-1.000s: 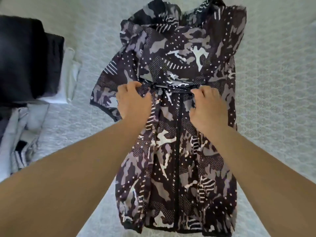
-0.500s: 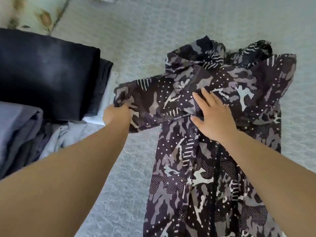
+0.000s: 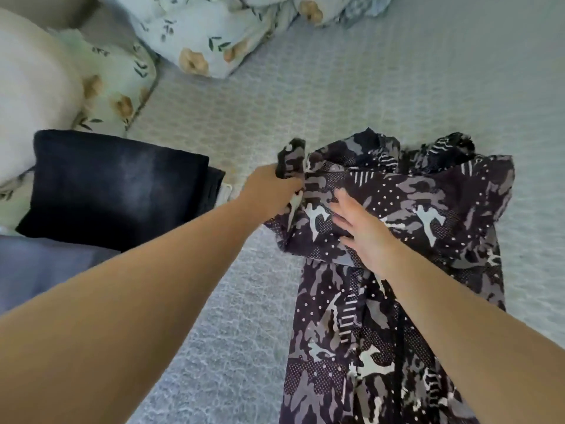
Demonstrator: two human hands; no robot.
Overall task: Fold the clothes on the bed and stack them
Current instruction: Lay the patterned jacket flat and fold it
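A dark camouflage-print jacket (image 3: 422,209) lies lengthwise on the pale bedspread (image 3: 351,93), its zip running toward me. My left hand (image 3: 269,191) grips the end of the jacket's left sleeve (image 3: 292,162), which sticks up above my fingers. With straight fingers, my right hand (image 3: 357,228) presses flat on the jacket's chest just beside it. A stack of folded clothes (image 3: 116,191) sits to the left, with a black garment on top.
Grey-blue fabric (image 3: 39,264) lies at the near left under my left forearm. Floral pillows (image 3: 208,32) and a white pillow (image 3: 30,81) line the far left. Bare bedspread stretches right of the jacket.
My left hand has carried the sleeve inward and up toward the jacket's body. My right hand stays pressed on the chest. The view has shifted left and upward.
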